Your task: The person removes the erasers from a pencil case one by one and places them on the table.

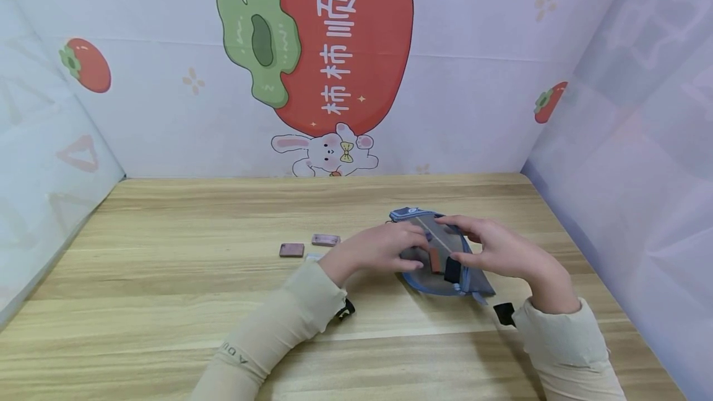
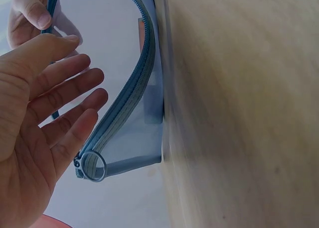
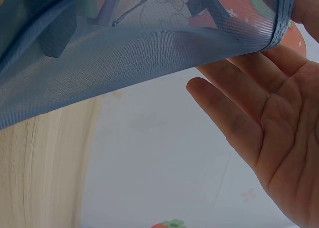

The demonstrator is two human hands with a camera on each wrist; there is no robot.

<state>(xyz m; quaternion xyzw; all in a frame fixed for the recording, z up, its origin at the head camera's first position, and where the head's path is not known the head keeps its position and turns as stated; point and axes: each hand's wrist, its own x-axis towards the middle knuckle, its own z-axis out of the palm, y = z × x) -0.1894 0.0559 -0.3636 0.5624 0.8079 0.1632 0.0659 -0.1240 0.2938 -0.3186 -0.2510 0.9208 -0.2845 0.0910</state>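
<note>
A blue mesh zip pouch [image 1: 422, 288] lies on the table with its mouth open. Inside it show an orange block-like piece [image 1: 434, 260] and a black piece [image 1: 452, 270]. My left hand [image 1: 384, 249] is at the pouch's left side, fingers over the mouth. In the left wrist view its fingers are loosely spread beside the blue zipper [image 2: 132, 96], with nothing seen in them. My right hand [image 1: 496, 249] pinches the pouch's rim at the right. In the right wrist view the thumb and fingers lie on opposite sides of the blue edge [image 3: 283, 19].
Two small purplish flat pieces [image 1: 292, 250] lie on the wooden table [image 1: 195, 302] left of my left hand. A pale piece [image 1: 314, 257] beside them is partly hidden by the sleeve. Printed cloth walls [image 1: 473, 110] enclose the table at the back and sides.
</note>
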